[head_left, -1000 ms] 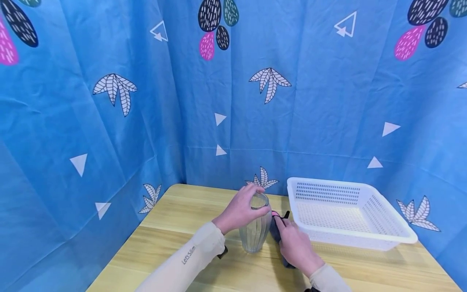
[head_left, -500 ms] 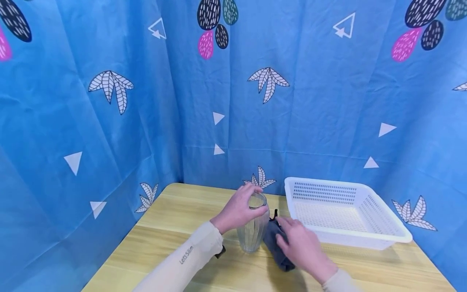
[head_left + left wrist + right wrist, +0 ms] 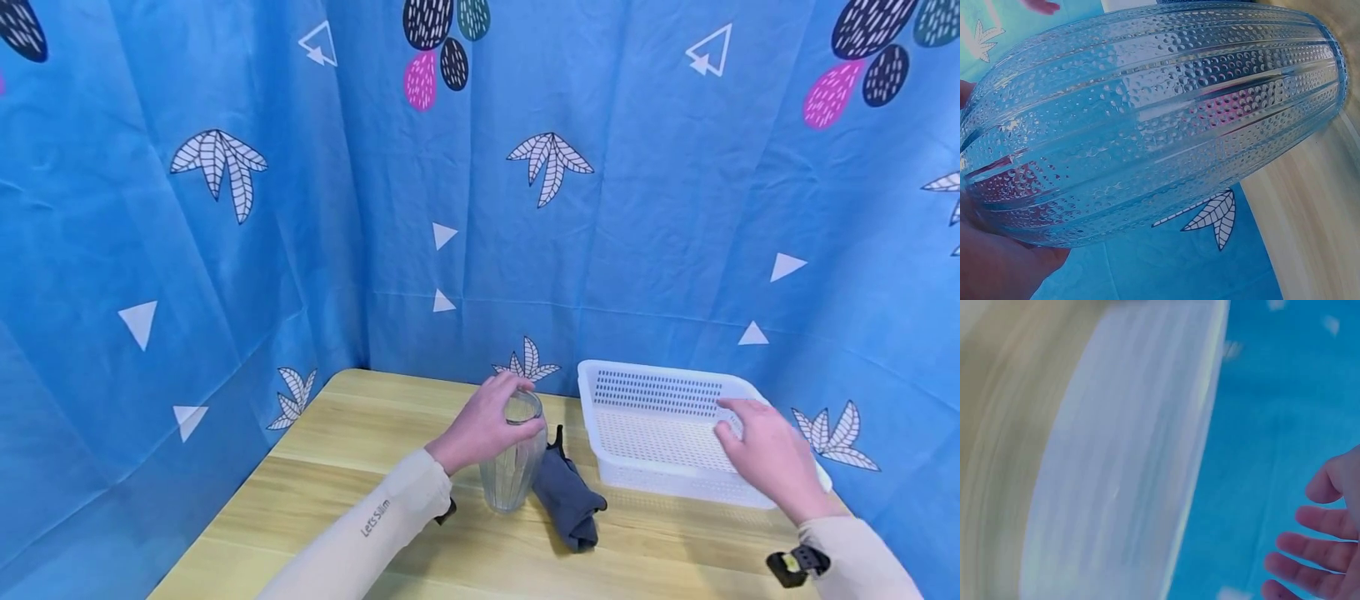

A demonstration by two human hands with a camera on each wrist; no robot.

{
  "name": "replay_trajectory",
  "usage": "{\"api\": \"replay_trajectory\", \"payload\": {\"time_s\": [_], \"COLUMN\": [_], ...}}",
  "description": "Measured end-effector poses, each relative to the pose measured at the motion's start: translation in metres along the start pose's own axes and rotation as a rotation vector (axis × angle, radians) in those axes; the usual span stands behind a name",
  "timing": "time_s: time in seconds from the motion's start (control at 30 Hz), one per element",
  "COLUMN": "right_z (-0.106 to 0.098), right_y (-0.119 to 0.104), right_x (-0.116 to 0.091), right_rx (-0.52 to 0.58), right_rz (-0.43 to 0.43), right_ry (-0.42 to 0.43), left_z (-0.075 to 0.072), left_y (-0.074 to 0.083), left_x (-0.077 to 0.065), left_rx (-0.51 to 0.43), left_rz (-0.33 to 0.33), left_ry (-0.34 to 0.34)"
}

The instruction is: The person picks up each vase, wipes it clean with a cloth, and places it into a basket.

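A clear, ribbed glass vase point(image 3: 512, 477) with a dimpled surface stands upright on the wooden table. My left hand point(image 3: 487, 423) grips it near the rim, thumb on the near side and fingers over the far side. The left wrist view shows the vase point(image 3: 1160, 125) large, with part of the hand point(image 3: 1004, 262) at its mouth end. Right beside the vase lies a dark grey folded cloth item point(image 3: 567, 504) with black edging and a small black loop. Over the right part of the white basket hovers my right hand point(image 3: 772, 454), holding nothing, its fingers spread in the right wrist view.
The white perforated plastic basket point(image 3: 675, 479) sits at the back right of the table point(image 3: 375, 417). A blue patterned curtain point(image 3: 637, 208) hangs behind and to the left. Around my right wrist is a black strap with a device point(image 3: 798, 565).
My right hand has let go of the dark grey cloth item and moved right, over the basket. The cloth item stays beside the vase. My left hand keeps its hold on the vase.
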State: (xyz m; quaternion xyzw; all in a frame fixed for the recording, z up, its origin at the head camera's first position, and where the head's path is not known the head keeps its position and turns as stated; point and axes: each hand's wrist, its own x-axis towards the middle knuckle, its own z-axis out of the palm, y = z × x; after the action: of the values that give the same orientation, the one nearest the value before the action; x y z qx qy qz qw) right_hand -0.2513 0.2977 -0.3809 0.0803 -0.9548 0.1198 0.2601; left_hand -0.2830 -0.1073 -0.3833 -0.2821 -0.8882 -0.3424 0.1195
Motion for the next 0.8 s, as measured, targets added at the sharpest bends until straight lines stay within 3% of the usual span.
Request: {"api": "replay_trajectory", "payload": {"time_s": [0.2, 0.37, 0.5, 0.8], "right_z": [0.005, 0.006, 0.011, 0.026], "right_y": [0.081, 0.128, 0.147, 0.156], "right_x": [0.001, -0.004, -0.004, -0.004], "right_rx": [-0.062, -0.094, -0.052, 0.031], "right_rz": [0.126, 0.216, 0.203, 0.158], "right_ry": [-0.094, -0.279, -0.386, -0.394], "left_z": [-0.001, -0.001, -0.001, 0.001], "left_y": [0.001, 0.003, 0.004, 0.002], "left_x": [-0.001, -0.002, -0.003, -0.003], "left_rx": [-0.005, -0.015, -0.017, -0.020], "left_rz": [-0.011, -0.013, -0.012, -0.013], "left_ry": [-0.004, -0.004, 0.004, 0.009]}}
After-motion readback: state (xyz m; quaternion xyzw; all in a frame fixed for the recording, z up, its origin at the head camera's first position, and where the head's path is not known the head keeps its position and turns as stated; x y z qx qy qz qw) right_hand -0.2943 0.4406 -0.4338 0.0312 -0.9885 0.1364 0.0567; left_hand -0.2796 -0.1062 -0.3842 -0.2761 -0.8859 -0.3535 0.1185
